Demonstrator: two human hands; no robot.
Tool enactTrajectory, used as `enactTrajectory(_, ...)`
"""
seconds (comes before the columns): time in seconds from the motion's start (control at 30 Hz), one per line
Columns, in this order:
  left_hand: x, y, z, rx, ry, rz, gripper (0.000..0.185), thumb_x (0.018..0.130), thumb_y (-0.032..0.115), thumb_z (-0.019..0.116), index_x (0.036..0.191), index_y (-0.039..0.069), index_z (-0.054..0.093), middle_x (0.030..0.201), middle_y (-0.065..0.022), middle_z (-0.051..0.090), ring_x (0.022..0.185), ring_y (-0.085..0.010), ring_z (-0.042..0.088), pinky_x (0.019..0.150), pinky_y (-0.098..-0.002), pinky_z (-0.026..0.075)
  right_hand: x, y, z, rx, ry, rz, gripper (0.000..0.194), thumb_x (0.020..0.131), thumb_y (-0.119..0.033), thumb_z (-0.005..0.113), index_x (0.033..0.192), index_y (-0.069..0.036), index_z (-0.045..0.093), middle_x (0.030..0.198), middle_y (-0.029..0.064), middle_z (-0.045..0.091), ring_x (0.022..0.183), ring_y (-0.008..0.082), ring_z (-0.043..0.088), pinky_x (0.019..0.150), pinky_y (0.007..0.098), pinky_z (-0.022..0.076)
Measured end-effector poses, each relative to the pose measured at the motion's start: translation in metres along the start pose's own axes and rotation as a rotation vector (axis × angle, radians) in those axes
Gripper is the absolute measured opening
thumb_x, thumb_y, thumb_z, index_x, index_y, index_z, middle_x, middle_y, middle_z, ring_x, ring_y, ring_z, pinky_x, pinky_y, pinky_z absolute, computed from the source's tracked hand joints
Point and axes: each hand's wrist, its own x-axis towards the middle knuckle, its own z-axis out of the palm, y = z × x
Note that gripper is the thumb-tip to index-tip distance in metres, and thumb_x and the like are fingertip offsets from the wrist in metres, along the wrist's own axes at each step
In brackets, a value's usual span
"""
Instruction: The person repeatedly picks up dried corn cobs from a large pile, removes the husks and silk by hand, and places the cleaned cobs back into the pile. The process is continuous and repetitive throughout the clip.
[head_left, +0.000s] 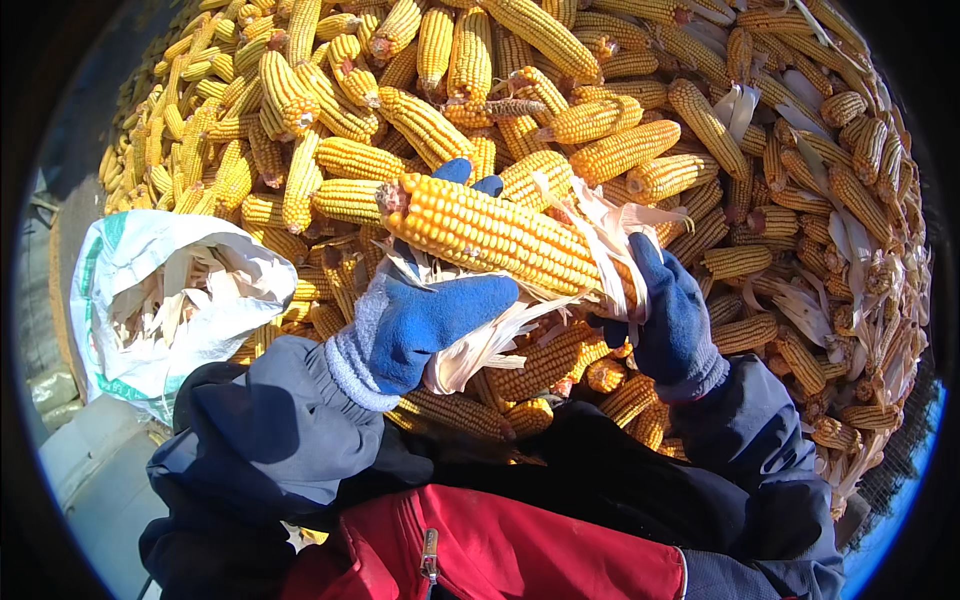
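A large yellow ear of corn (495, 236) lies across the middle of the view, its reddish butt end to the left. My left hand (435, 315), in a blue coated work glove, is closed around it from below, with fingertips showing beyond its far side. Loose pale husk (480, 349) hangs between that hand's thumb and the ear. At the ear's right end, my right hand (664, 315), gloved alike, grips strips of dry husk (611, 255) that wrap over the tip. Part of the right fingers is hidden behind the husk.
A deep heap of husked corn ears (615, 150) fills the space before me and under my hands. On the left stands an open white woven sack (180, 300) with dry husks (172, 292) inside. Husk scraps (806, 315) are scattered over the heap's right side.
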Motion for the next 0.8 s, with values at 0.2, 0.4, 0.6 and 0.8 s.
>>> enactTrajectory(0.2,0.006,0.023,-0.002,0.181,-0.065,-0.207,0.056,0.093,0.012,0.076,0.145,0.006,0.056,0.151,-0.0206,0.05,0.136,-0.0303,0.056,0.114,-0.0442,0.046,-0.001,-0.014,0.034,-0.366,-0.315,-0.585,0.063,0.089,-0.029,0.074,0.143,-0.002,0.056,0.127,0.0191,0.07,0.114,0.0373,0.069,0.101,0.0416,0.0528)
enactTrajectory(0.4,-0.006,0.015,0.033,0.215,-0.152,-0.303,0.065,0.089,0.014,0.079,0.146,0.003,0.051,0.146,-0.018,0.055,0.132,-0.0274,0.058,0.112,-0.0418,0.047,-0.001,-0.024,0.026,-0.128,-0.21,-0.408,0.059,0.097,-0.032,0.067,0.147,-0.006,0.053,0.128,0.0164,0.07,0.114,0.0328,0.069,0.099,0.0398,0.0538)
enactTrajectory(0.6,-0.001,0.021,0.03,0.047,-0.102,-0.323,0.074,0.086,0.016,0.083,0.148,0.0,0.046,0.14,-0.0155,0.059,0.128,-0.0245,0.06,0.111,-0.0393,0.048,0.015,-0.031,0.022,0.252,-0.301,0.138,0.054,0.105,-0.035,0.06,0.151,-0.009,0.05,0.129,0.0137,0.069,0.114,0.0282,0.069,0.098,0.038,0.0548)
enactTrajectory(0.8,0.007,0.025,0.017,0.48,-0.233,-0.296,0.091,0.08,0.027,0.089,0.152,-0.001,0.042,0.137,-0.014,0.062,0.123,-0.0239,0.062,0.108,-0.0403,0.049,0.032,-0.056,0.011,0.959,-0.168,0.068,0.056,0.109,-0.037,0.056,0.159,-0.014,0.041,0.139,0.0134,0.063,0.129,0.0275,0.063,0.104,0.0443,0.0528)
